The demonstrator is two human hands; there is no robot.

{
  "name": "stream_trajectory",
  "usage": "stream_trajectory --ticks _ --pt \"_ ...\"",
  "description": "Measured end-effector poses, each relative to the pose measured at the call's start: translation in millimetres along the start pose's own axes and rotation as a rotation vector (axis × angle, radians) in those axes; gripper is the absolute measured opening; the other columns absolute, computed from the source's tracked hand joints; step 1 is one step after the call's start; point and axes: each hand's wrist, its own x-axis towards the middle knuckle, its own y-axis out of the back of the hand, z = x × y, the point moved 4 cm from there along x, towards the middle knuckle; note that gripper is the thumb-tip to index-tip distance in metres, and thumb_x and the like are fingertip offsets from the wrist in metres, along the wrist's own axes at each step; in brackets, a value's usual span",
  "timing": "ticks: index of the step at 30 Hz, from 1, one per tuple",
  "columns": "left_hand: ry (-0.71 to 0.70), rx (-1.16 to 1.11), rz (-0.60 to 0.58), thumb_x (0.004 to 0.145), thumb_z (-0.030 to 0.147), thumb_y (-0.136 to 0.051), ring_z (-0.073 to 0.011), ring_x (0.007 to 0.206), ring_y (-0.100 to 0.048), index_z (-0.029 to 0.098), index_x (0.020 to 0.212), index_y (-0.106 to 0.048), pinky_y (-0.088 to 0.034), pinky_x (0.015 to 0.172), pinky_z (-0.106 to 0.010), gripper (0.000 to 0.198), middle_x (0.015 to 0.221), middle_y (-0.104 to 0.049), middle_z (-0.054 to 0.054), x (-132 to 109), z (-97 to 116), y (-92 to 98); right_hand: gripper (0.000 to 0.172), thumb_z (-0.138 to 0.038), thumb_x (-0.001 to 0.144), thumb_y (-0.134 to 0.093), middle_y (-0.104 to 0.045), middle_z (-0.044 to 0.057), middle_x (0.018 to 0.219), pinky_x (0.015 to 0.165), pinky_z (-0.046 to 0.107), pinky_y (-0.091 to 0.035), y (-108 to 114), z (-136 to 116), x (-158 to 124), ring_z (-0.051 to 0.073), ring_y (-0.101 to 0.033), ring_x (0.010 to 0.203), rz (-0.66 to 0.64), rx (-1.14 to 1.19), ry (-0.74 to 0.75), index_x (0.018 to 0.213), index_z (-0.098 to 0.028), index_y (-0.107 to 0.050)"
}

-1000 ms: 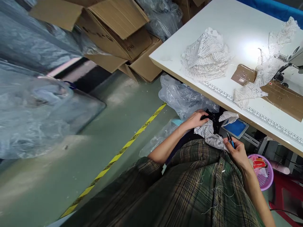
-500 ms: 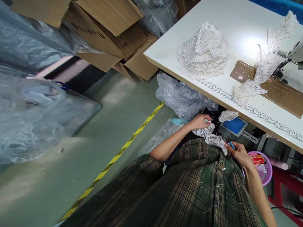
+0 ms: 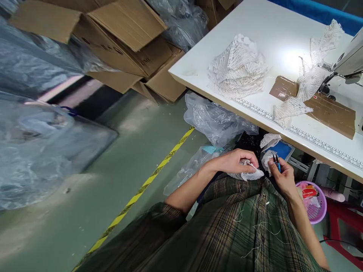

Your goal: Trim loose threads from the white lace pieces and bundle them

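Over my lap, my left hand (image 3: 241, 161) is closed on a piece of white lace (image 3: 252, 173), pinched between thumb and fingers. Close by on the right, my right hand (image 3: 283, 174) grips small blue thread snips (image 3: 276, 162), blades pointing up. Another bit of lace (image 3: 266, 160) is at the fingertips of that same hand. A further lace piece (image 3: 270, 141) hangs by the table edge just above. On the white table (image 3: 195, 56) lies a heap of lace (image 3: 238, 70), and a lace strip (image 3: 309, 85) runs beneath the sewing machine (image 3: 351, 56).
A printed ruler (image 3: 263, 115) follows the table's front edge. Below it are clear plastic bags (image 3: 218, 117) and a purple basket (image 3: 324, 207). A red stool (image 3: 340, 226) stands at the right. Cardboard boxes (image 3: 124, 49) and large plastic bags (image 3: 36, 151) are on the left.
My left hand has moved down and right with lace, closer to my right hand. My right hand has risen slightly with the snips. The lace between the hands has shifted.
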Motion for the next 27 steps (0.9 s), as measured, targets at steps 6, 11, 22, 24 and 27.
stream_trajectory --ticks 6,11,22,24,27 --pt "-0.164 0.002 0.023 0.085 0.037 -0.070 -0.0244 0.122 -0.057 0.015 0.083 -0.064 -0.044 0.102 -0.037 0.023 0.125 -0.062 -0.013 9.0 6.8 -5.2 0.055 -0.074 0.073 -0.064 -0.041 -0.008 0.046 0.041 0.023 -0.026 -28.5 -7.9 -8.7 0.007 -0.032 0.040 -0.269 0.103 -0.034 0.075 -0.019 -0.062" --pt "0.058 -0.119 -0.018 0.079 0.053 -0.071 -0.0138 0.076 -0.061 0.015 0.102 -0.057 -0.047 0.071 -0.025 0.046 0.085 -0.067 -0.003 0.6 -24.6 -4.2 0.054 -0.070 0.066 -0.074 -0.039 -0.011 0.047 0.035 0.020 -0.022 -40.6 -2.5 -12.8 0.005 -0.027 0.035 -0.379 0.171 -0.135 0.079 -0.021 -0.057" --pt "0.188 0.406 0.360 0.078 0.036 -0.074 -0.0297 0.115 -0.059 0.017 0.113 -0.064 -0.044 0.103 -0.049 0.041 0.119 -0.065 -0.013 8.4 -92.2 15.6 0.027 -0.038 0.086 -0.056 -0.077 0.010 0.092 0.073 0.032 -0.057 -29.3 -2.7 9.7 0.022 -0.072 0.080 0.104 -0.317 0.403 0.099 -0.020 -0.072" --pt "0.144 0.496 0.414 0.079 0.032 -0.073 -0.0349 0.130 -0.049 0.016 0.119 -0.063 -0.037 0.110 -0.056 0.044 0.136 -0.056 -0.018 14.5 -93.5 16.2 0.026 -0.032 0.088 -0.054 -0.077 0.010 0.093 0.073 0.031 -0.057 -26.2 -17.7 6.3 0.022 -0.073 0.079 0.127 -0.354 0.524 0.104 -0.020 -0.072" --pt "0.023 0.380 0.483 0.089 0.037 -0.062 -0.0315 0.131 -0.051 0.016 0.122 -0.063 -0.039 0.111 -0.053 0.039 0.135 -0.057 -0.018 25.2 -77.8 17.2 0.024 -0.028 0.090 -0.053 -0.077 0.009 0.089 0.068 0.029 -0.057 -22.4 -36.0 3.5 0.020 -0.073 0.073 0.135 -0.372 0.615 0.104 -0.020 -0.072"
